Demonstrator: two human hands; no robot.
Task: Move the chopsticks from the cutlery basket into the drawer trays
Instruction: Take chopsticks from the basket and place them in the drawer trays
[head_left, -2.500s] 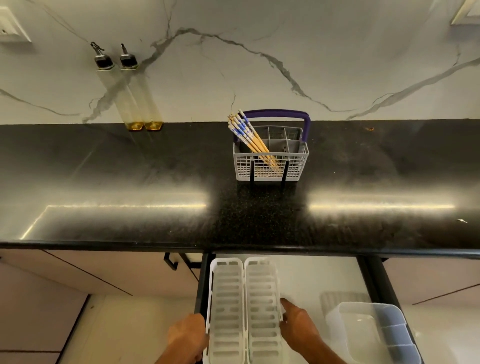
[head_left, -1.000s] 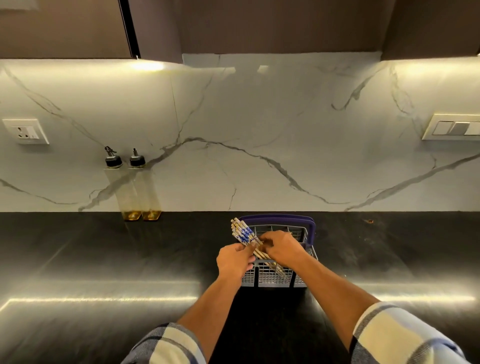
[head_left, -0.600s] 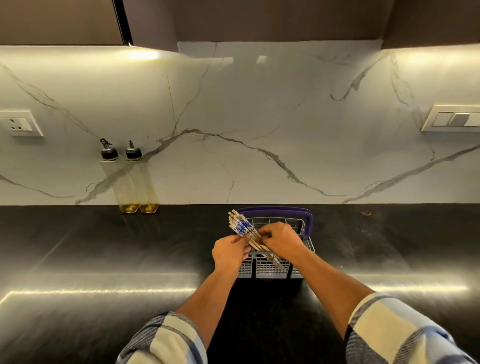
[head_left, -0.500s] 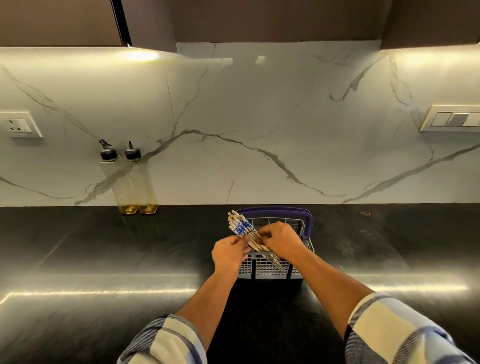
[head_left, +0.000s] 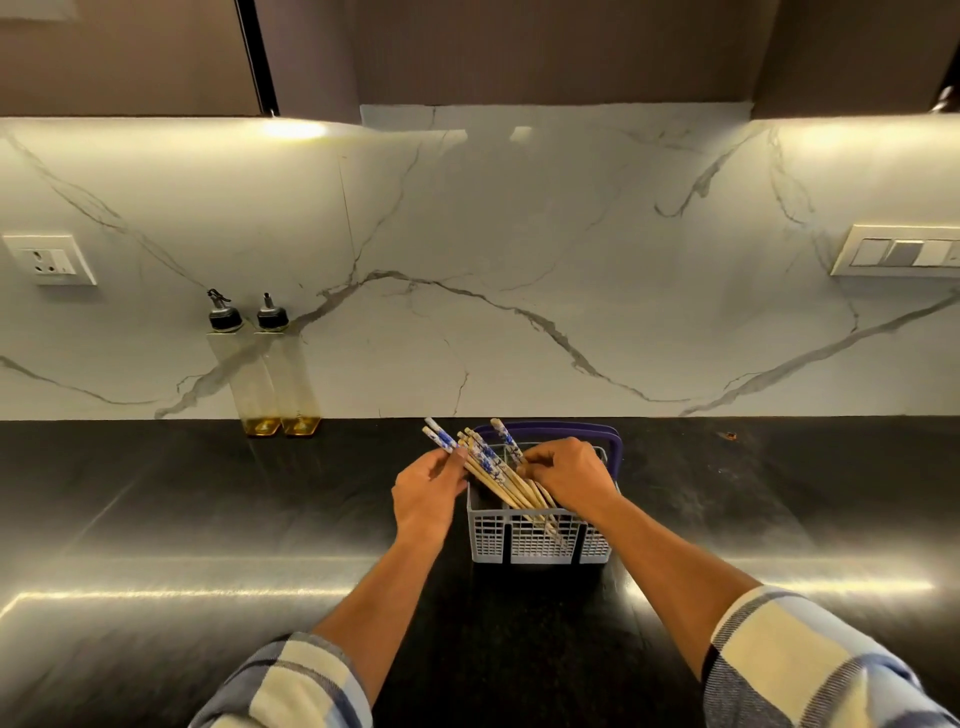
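Head view, looking forward and down: a grey cutlery basket (head_left: 537, 538) with a purple handle (head_left: 615, 452) stands on a dark counter (head_left: 208, 519) just below the centre of the frame. The chopsticks (head_left: 493, 470), wooden with blue-and-white patterned tops, stand in the basket and lean toward the upper left. Left hand (head_left: 428, 491), at the basket's left edge, has its fingers curled, thumb and fingertips pinching 2 chopsticks that splay apart from the bundle. Right hand (head_left: 569, 473), over the basket's top, has its fingers curled around the chopsticks in the bundle; how many it holds is hidden by the knuckles. Lower ends of the chopsticks show only faintly through the basket's grid wall. No drawer or tray appears in the frame. 2 clear oil bottles (head_left: 272, 379) with dark spouts stand against the marble backsplash (head_left: 519, 234) at left of centre; no label can be made out on them. A wall socket (head_left: 49, 259) at the far left and a switch plate (head_left: 898, 252) at the far right, cut by the frame edge, bear no readable writing. Plaid sleeves (head_left: 800, 665) are cut off at the bottom edge.
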